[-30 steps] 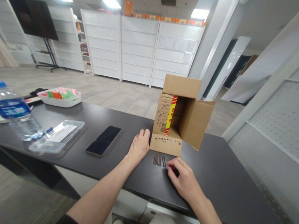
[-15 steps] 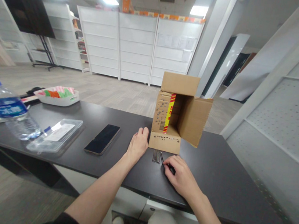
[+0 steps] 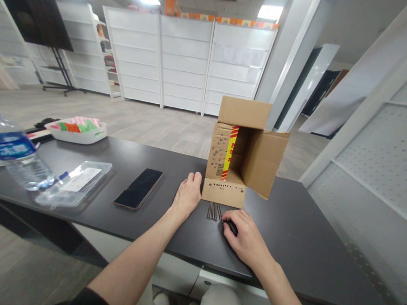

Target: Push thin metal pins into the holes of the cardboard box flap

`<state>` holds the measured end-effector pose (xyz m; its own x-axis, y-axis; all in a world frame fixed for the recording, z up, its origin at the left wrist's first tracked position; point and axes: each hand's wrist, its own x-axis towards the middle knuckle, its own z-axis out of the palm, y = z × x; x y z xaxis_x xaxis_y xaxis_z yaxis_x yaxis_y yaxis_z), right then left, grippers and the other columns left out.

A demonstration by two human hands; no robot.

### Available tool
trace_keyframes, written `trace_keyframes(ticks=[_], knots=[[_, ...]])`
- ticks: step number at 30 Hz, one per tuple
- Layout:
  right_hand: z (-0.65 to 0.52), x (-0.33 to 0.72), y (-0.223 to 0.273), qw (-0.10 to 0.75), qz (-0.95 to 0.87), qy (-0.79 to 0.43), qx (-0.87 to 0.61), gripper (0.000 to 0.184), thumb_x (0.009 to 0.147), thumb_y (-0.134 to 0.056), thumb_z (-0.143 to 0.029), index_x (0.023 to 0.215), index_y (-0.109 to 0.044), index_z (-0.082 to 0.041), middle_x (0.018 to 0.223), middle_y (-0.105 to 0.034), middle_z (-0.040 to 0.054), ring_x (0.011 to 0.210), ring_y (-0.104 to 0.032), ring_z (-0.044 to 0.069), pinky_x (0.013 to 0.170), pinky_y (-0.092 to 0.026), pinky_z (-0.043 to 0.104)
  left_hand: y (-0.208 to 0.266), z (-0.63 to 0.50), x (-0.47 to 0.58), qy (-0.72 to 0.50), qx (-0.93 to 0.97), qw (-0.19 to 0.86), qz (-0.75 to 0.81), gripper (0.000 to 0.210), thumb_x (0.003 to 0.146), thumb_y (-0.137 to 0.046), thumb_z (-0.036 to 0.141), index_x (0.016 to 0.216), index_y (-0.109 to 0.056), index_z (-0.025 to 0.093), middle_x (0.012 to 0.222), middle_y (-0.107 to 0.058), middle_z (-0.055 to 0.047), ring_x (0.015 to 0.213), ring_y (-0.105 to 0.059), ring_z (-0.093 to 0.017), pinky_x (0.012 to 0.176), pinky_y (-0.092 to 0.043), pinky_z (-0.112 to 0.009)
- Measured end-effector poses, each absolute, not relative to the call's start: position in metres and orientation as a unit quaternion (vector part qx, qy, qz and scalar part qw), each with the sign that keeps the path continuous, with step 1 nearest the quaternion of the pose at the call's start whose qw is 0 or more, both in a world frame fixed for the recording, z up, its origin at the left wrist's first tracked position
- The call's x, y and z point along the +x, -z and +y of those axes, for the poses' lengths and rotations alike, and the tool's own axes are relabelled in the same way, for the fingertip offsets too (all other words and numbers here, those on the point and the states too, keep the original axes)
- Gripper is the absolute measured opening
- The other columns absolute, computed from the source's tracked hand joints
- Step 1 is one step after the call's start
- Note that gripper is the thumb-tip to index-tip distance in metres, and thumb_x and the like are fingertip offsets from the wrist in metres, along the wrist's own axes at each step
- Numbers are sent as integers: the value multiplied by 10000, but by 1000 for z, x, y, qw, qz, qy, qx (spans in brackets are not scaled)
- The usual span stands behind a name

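Observation:
An opened cardboard box [image 3: 221, 147] stands on the dark desk, its flaps folded outward. Small holes and round marks dot its left side and its lower front flap [image 3: 224, 193]. Beside the box's lower left edge rests my left hand [image 3: 188, 194], fingers curled in, with nothing visible in them. My right hand [image 3: 246, 237] grips the black handle of what looks like a screwdriver [image 3: 231, 226], lying low over the desk just in front of the box. Several thin metal screws or nails [image 3: 212, 211] lie side by side below the front flap, close to the screwdriver's tip.
A phone [image 3: 139, 189] lies left of my left hand. Farther left are a clear plastic case [image 3: 76, 184], a tilted water bottle [image 3: 12, 148] and a white basket [image 3: 77, 134] with colourful packets. A perforated panel [image 3: 406, 166] rises along the right side.
The view has shifted very slightly. Both hands and the objects on the desk keep nearly the same places.

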<state>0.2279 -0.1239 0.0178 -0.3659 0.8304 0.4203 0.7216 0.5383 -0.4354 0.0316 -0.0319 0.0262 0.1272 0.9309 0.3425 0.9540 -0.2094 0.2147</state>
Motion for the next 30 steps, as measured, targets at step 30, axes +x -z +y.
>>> trace_keyframes(ticks=[30], knots=[[-125, 228, -18, 308, -837, -94, -443, 271, 908, -502, -108, 1107, -646, -223, 1126, -708, 77, 1011, -615, 225, 894, -488, 443, -27, -32, 31, 204, -752, 28, -626, 277, 926, -327, 69, 1120, -504, 159, 1071, -596, -114, 936, -687, -214, 849, -503, -310]])
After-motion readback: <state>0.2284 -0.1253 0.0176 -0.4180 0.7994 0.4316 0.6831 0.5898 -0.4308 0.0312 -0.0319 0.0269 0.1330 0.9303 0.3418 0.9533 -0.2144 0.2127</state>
